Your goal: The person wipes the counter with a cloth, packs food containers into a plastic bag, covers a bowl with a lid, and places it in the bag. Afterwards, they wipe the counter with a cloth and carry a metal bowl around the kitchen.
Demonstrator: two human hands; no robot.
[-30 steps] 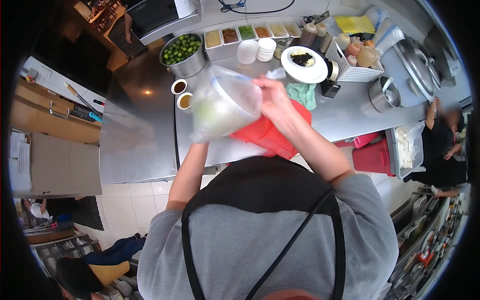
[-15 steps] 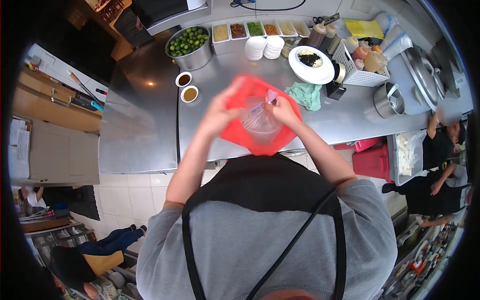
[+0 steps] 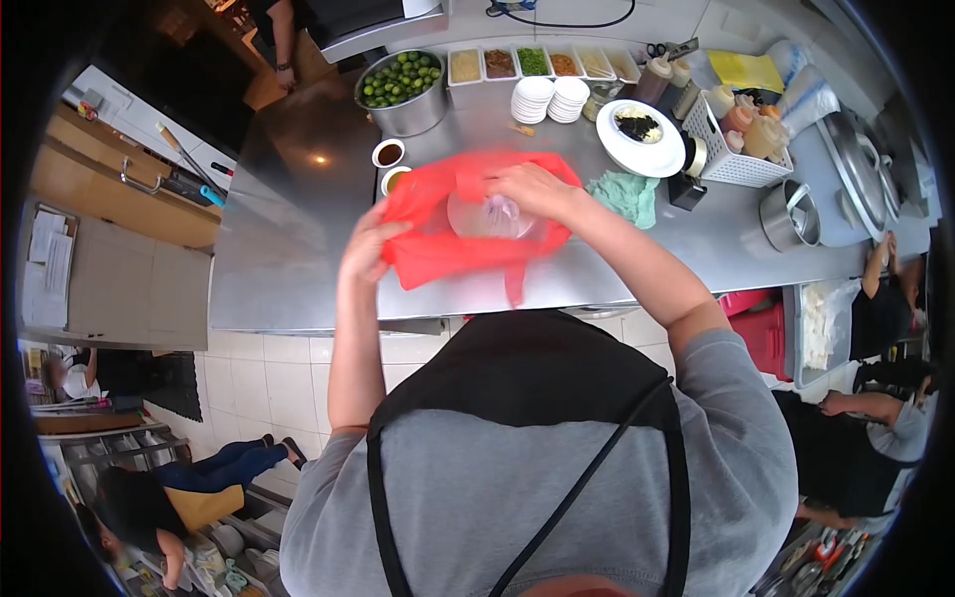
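Metal counter [image 3: 288,239] is laid bare on the far left, and the pot of limes [image 3: 408,121] is set at the far edge. Nearer, a dark sauce cup [image 3: 389,168] is placed, with a second sauce cup [image 3: 385,183] partly hidden by the red cloth-like bag just beside it; both cups are best given some room, since a swinging edge could tip them.

The left rim of the red bag [image 3: 438,261] is clamped in the left hand [image 3: 366,244], and this side is best held firmly outward so that the mouth is kept wide. The bag is held over the near part of the counter, between the two arms, and inside its mouth a clear bag [image 3: 477,217] with a gathered top is seen. That load is best kept upright and supported from below, with its gathered end uppermost.

On the right, the fingers of the right hand [image 3: 534,189] are bent over the far side of the mouth; through the blur it cannot be told what is gripped. Farther right, a green cloth [image 3: 627,199] and a white plate [image 3: 652,164] are best left untouched by that forearm.
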